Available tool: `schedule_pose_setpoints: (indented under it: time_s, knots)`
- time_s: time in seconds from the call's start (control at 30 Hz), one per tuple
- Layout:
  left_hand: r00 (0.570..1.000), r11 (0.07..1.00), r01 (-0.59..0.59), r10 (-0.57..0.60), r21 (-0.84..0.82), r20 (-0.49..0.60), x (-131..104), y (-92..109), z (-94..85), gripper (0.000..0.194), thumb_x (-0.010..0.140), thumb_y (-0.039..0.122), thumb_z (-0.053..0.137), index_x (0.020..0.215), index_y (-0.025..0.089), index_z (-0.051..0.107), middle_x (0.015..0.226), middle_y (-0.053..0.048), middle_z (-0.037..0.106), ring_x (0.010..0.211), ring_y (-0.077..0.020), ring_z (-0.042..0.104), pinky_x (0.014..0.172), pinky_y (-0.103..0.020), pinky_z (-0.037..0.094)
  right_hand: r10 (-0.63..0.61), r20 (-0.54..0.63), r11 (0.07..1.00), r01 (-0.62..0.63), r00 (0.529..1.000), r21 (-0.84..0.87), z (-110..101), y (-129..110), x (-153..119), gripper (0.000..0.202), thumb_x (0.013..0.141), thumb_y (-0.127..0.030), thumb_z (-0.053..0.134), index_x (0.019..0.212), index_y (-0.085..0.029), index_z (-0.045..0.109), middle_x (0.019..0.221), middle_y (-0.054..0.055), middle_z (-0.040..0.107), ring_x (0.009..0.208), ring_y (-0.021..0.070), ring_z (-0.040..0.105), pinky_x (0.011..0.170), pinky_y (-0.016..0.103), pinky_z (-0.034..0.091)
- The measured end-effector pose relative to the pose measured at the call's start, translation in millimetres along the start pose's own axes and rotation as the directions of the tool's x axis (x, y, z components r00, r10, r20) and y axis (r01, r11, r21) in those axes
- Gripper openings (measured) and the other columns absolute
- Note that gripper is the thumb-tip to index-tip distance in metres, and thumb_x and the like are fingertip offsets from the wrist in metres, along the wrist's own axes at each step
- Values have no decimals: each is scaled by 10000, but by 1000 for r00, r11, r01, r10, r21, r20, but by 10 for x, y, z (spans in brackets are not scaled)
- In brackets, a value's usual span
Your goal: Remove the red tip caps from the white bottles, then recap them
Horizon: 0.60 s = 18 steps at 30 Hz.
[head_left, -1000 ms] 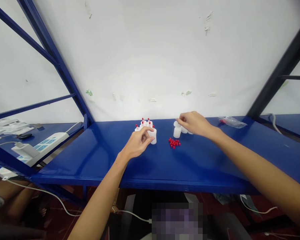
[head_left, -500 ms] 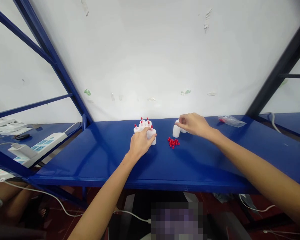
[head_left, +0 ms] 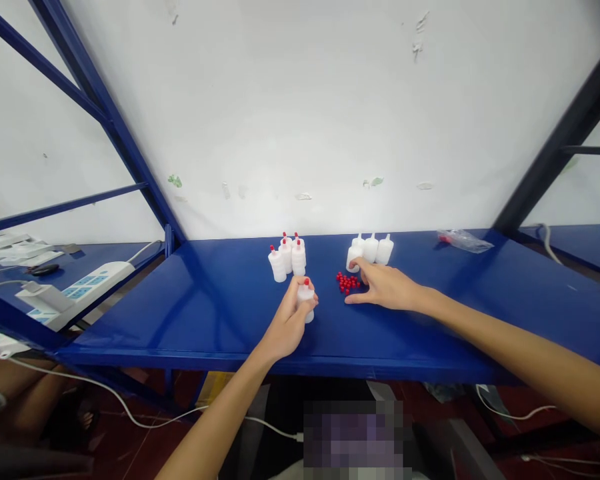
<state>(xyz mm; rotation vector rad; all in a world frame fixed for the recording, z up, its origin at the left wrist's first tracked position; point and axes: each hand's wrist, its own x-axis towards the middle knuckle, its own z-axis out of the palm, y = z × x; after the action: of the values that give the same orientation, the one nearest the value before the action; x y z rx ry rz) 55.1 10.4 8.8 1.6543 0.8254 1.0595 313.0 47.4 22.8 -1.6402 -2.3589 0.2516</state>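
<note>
In the head view, the left hand (head_left: 289, 323) has come back from the cluster of capped bottles and now stands nearer to the front edge. Its fingers are clenched around a small white plastic bottle with a red cap (head_left: 306, 298), which was in the cluster a second ago. The right hand (head_left: 385, 287) has left the uncapped bottles and now lies lower, with relaxed open fingers. Its fingertips (head_left: 353, 301) are just beside the little heap of red round caps (head_left: 347, 283).

The held bottle is upright, with its red cap on top, and its base is close to the shelf.

Four other capped white bottles (head_left: 287, 255) stand behind it. Three white uncapped bottles (head_left: 371, 249) stand to the right. All is on a glossy blue metal shelf (head_left: 205, 313) before a white wall (head_left: 300, 113). A clear plastic bag (head_left: 464, 241) lies far right, and a white power strip (head_left: 87, 287) lies on the left shelf.
</note>
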Motion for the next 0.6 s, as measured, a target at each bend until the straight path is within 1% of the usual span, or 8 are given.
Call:
schedule_pose_setpoints:
  time_s: [0.13,0.2,0.27,0.33,0.4,0.5,0.6]
  knots:
    - [999,999,32,-32,-42,9,-41,50,29,94,895,200,446,986,224,457,869,11,502,803,-126,497,731,-237,394,-5,-7,995,4,1000,-102,79,19,94,806,752,-825,491,1235,-179,507,959,110,688,824,293,654,614,325,412]
    - [999,999,34,-34,-22,5,-65,77,6,93,879,180,442,962,216,463,856,12,505,783,-123,484,707,-234,382,-29,-7,988,28,1000,-151,107,17,137,818,780,-827,448,1265,-171,512,1029,139,694,882,320,660,647,341,424]
    - [1000,1000,19,-18,17,-6,-89,95,-30,69,880,180,444,937,206,472,843,13,514,772,-123,480,699,-236,377,-52,6,980,52,999,-193,120,10,180,823,802,-825,412,1285,-167,511,1058,155,694,896,333,663,654,346,424]
    - [1000,998,4,-3,56,-23,-110,101,-66,38,904,214,452,920,199,483,824,15,518,757,-120,479,701,-240,380,-75,25,971,79,997,-228,117,-3,220,813,820,-821,382,1279,-163,514,1042,161,697,870,332,667,634,337,411]
    - [999,997,8,-5,76,-44,-124,92,-96,101,940,283,455,906,195,492,801,18,517,725,-114,479,695,-242,387,-103,48,962,112,993,-249,110,-19,259,778,843,-807,358,1246,-161,519,980,151,700,820,313,666,605,318,386]
    - [996,998,23,-18,60,-89,-136,63,-120,218,975,394,447,902,195,496,763,25,509,672,-105,477,653,-238,387,-138,80,950,155,987,-271,110,-39,316,703,874,-778,336,1158,-163,525,851,118,686,707,267,639,549,291,327]
    - [994,999,16,-12,42,-104,-143,32,-126,244,978,429,458,922,196,502,756,26,513,660,-102,482,631,-230,386,-165,78,941,181,983,-286,131,-51,373,640,897,-752,322,1071,-170,523,775,92,658,623,230,593,516,282,278]
